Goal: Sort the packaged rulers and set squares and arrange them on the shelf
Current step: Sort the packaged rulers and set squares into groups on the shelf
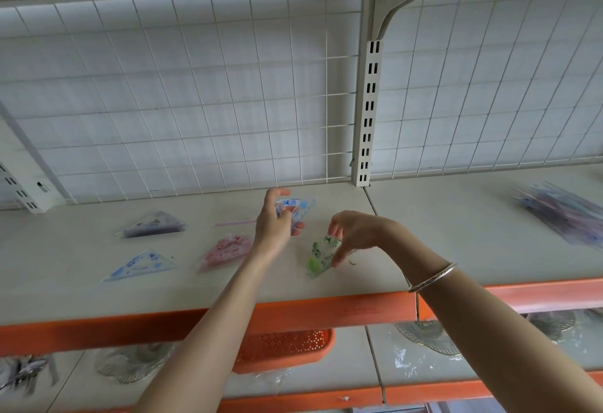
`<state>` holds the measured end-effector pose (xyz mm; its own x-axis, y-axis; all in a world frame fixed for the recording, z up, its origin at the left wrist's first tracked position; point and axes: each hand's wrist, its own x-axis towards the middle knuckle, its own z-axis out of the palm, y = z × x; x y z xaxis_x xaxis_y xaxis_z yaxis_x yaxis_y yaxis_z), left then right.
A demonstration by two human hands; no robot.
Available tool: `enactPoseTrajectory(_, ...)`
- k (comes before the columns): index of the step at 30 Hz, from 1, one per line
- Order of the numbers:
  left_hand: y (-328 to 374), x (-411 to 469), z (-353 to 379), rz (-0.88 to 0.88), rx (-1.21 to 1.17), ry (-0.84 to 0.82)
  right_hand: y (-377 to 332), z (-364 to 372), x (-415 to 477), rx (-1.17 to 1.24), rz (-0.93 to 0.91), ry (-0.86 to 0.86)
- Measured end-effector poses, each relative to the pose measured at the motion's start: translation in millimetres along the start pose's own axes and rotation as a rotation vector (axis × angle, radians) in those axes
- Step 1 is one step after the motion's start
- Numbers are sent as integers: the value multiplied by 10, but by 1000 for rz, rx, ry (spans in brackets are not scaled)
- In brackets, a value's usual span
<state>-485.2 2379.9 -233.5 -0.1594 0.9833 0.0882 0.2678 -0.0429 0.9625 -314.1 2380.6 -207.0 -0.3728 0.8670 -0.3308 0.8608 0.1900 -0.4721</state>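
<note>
Sorting looks under way on the shelf [440,226]. Far left of the slotted upright [368,112] lie a purple set square [151,225] and a blue set square [140,265], with a red set square [225,251] nearer it. Just left of the upright's foot, the left hand [274,216] grips a blue-printed packet [298,208], lifted off the shelf. Below the upright, the right hand [352,233] pinches a green set square [321,257], whose lower end seems to rest on the shelf. Well right of the upright sits a pile of rulers [564,216]. Next, each held packet probably needs laying beside its own kind.
</note>
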Motion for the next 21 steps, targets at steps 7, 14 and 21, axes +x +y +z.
enactPoseTrajectory(7, -70, -39, -13, 28, 102, -52, 57, 155, 93, 217, -142, 158)
enactPoseTrajectory(14, -120, -59, 45, 107, 167, -25, 118, 197, 88, 229, -167, 338)
enactPoseTrajectory(21, -136, -81, 117, 131, 212, -47, 110, 257, 110, 273, -172, 405)
